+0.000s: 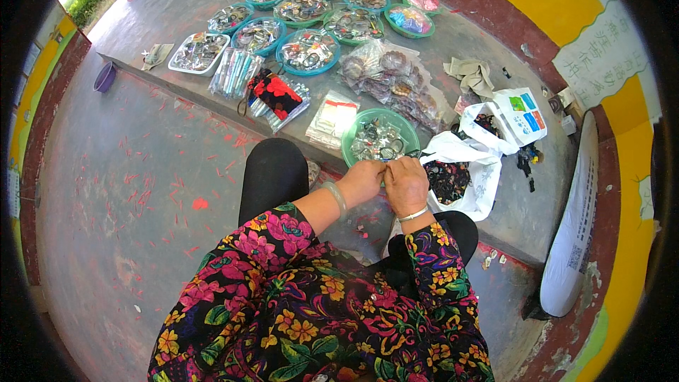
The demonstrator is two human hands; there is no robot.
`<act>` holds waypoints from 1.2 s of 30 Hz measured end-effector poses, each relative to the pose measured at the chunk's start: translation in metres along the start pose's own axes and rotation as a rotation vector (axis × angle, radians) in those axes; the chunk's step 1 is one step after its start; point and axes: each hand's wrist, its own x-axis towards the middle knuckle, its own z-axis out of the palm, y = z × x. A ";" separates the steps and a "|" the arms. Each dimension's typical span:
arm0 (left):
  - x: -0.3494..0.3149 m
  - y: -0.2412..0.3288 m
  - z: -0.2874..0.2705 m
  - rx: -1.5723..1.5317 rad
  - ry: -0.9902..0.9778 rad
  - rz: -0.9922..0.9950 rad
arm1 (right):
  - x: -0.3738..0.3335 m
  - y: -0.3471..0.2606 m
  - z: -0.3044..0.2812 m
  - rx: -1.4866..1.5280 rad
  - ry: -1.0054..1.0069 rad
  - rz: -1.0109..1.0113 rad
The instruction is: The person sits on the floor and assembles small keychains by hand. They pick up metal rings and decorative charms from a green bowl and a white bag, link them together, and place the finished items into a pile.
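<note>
Dark sm. item (386,158), mostly hidden; pinched in L hand (361,181) + R hand (407,187) grip; type unclear

Wide fisheye view, head height, looking down

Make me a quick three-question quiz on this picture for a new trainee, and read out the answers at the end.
1. True or false: the left hand and right hand are close together.
2. On which side of the light green bowl are the white bags, left or right?
3. The red and black pouch lies: A) inside a white bag; B) on plastic packets; C) in the light green bowl.

Key: 1. True. 2. Right. 3. B.
</note>
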 end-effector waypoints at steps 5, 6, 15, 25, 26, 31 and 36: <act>0.000 -0.001 0.001 -0.029 0.025 0.031 | 0.001 0.001 -0.001 0.052 0.023 0.075; 0.000 -0.002 0.001 -0.033 0.033 0.037 | 0.002 0.001 -0.001 0.070 0.031 0.092; 0.002 0.001 -0.002 -0.119 0.039 -0.051 | -0.002 0.013 0.007 0.409 -0.007 0.411; 0.007 -0.019 0.006 -0.518 -0.020 -0.272 | -0.003 0.038 0.012 0.862 -0.045 0.751; 0.008 -0.017 0.004 -0.626 -0.026 -0.315 | -0.003 0.039 0.010 0.907 -0.032 0.788; 0.010 -0.008 -0.008 -1.046 -0.017 -0.520 | 0.003 0.039 -0.006 1.133 0.062 0.863; 0.012 -0.010 -0.014 -1.147 0.168 -0.572 | 0.001 0.040 -0.009 1.104 0.144 0.863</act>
